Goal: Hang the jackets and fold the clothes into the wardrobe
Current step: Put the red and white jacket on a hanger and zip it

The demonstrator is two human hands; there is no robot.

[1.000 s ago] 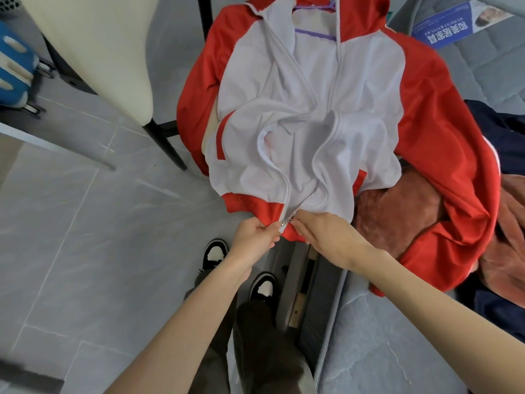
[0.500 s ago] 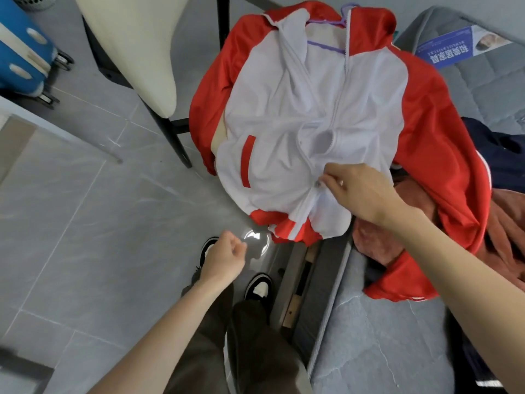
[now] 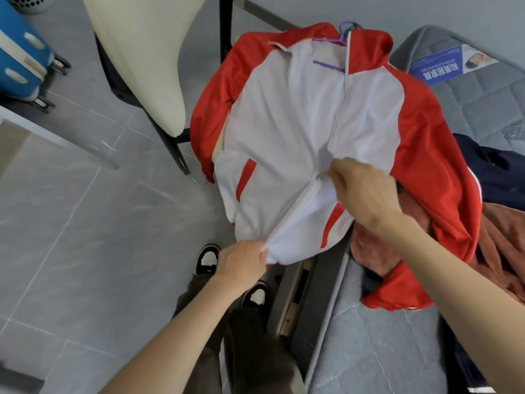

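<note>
Grey tiled floor (image 3: 71,223) fills the left of the room, and one grey quilted mattress (image 3: 483,109) runs down the right. One red and white jacket (image 3: 284,123) lies front up across the mattress edge. Its near hem is lifted out over the floor and one red sleeve trails onto the bedding at the right.

One cream chair (image 3: 147,52) on dark legs stands just beside the jacket's left shoulder. One blue suitcase (image 3: 20,61) on wheels sits well apart, at the far left.

Two more garments lie on the bed, partly under the jacket: one navy garment (image 3: 500,172) and one rust-coloured garment (image 3: 375,248). One blue leaflet (image 3: 446,66) rests on the mattress near the collar.

Two bare hands are on the jacket. The left hand (image 3: 241,263) pinches the bottom hem at the foot of the zip (image 3: 339,109) and pulls it taut. The right hand (image 3: 363,191) has its fingertips clenched at the slider, about halfway up; the slider itself is too small to make out. From the hem up to that hand the zip is closed.

Two black and white shoes (image 3: 208,257) show below, on the floor. One purple hanger (image 3: 338,41) sits inside the open collar, its hook poking out at the top.
</note>
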